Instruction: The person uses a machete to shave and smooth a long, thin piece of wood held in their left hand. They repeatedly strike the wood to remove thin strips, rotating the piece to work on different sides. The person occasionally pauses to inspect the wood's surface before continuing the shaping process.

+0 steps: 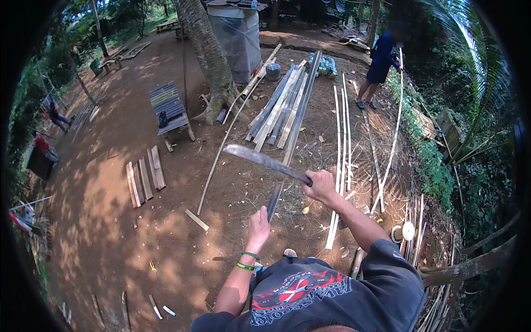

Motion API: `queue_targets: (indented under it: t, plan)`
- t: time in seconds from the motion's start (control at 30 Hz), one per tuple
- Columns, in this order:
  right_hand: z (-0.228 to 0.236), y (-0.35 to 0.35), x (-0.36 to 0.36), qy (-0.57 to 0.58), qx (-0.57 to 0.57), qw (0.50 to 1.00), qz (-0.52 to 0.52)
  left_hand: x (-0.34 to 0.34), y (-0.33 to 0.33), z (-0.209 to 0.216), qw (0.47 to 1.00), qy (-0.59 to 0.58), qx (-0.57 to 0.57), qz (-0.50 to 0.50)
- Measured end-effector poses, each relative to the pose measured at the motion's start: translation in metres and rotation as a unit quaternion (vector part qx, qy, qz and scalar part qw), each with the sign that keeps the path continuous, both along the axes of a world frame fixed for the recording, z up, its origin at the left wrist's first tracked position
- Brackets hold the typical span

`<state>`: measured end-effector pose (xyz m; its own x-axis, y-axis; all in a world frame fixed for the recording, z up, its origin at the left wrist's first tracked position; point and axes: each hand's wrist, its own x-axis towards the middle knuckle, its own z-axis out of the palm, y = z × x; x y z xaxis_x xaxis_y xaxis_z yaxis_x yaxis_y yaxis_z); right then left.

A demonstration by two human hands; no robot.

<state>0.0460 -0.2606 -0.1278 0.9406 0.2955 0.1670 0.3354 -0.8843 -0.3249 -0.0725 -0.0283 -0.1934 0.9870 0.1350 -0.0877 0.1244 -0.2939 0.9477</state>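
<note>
My right hand (322, 186) is closed round the handle of a machete (263, 160). The long, worn blade points left and crosses in view over a long, narrow slat (275, 200), which looks like split bamboo. Whether blade and slat touch, I cannot tell. My left hand (258, 226), green bands at its wrist, grips the near end of that slat. From there the slat runs away from me toward a pile of long slats (280, 105) on the ground.
Pale bamboo strips (338, 160) lie to the right, beside a person in dark clothes (381, 61) holding a long pole (396, 124). Short boards (145, 180) and a slatted chair (168, 108) are at left. A tree trunk (204, 52) stands ahead. Two people sit far left.
</note>
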Motion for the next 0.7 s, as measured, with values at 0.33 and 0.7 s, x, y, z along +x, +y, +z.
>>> queue_targets:
  t: [0.33,0.7]
  plan:
    - [0.01,0.003,0.006,-0.125,-0.014,0.985,0.115,0.005,0.008,0.04,0.999,-0.023,0.01,0.024]
    - [0.03,-0.015,0.044,-0.076,0.037,0.996,-0.01,-0.013,0.001,0.003,0.998,-0.01,0.055,0.03]
